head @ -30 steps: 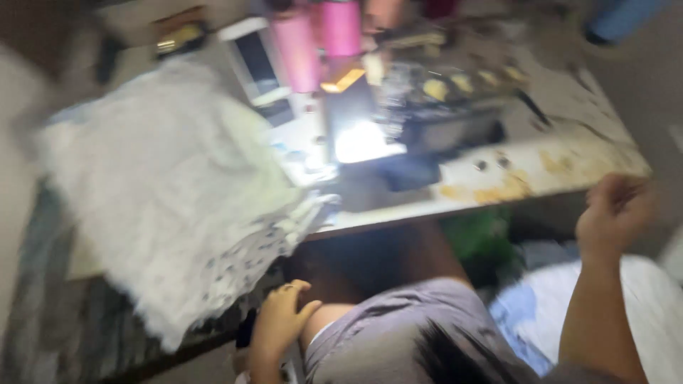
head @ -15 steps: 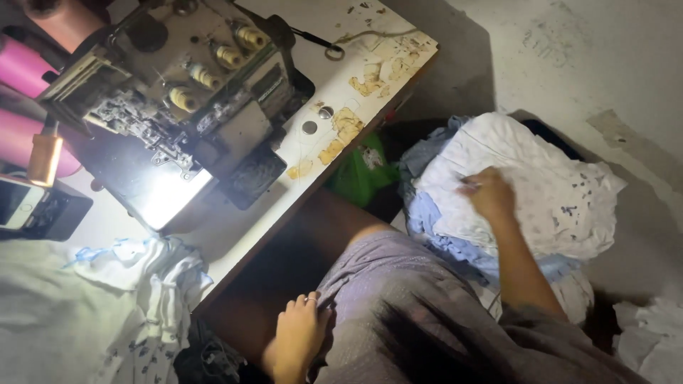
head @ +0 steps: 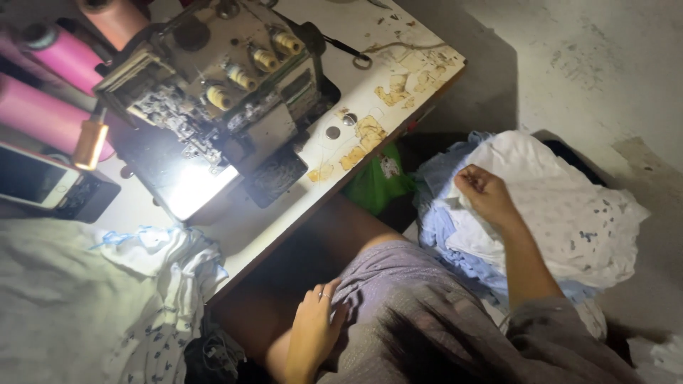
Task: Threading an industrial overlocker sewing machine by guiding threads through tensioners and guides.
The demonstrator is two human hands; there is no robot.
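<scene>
White cloth pile (head: pixel 562 206) gripped by right hand (head: pixel 484 195); left hand (head: pixel 316 331) open on lap; pile probably topples if yanked.

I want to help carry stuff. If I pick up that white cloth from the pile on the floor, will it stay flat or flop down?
It would probably flop: the white cloth already lies in soft folds over the pile. It looks thin, so likely light. The right hand bunches its edge in a closed grip, so it seems easy to grab, though a loose end might drag.
</scene>
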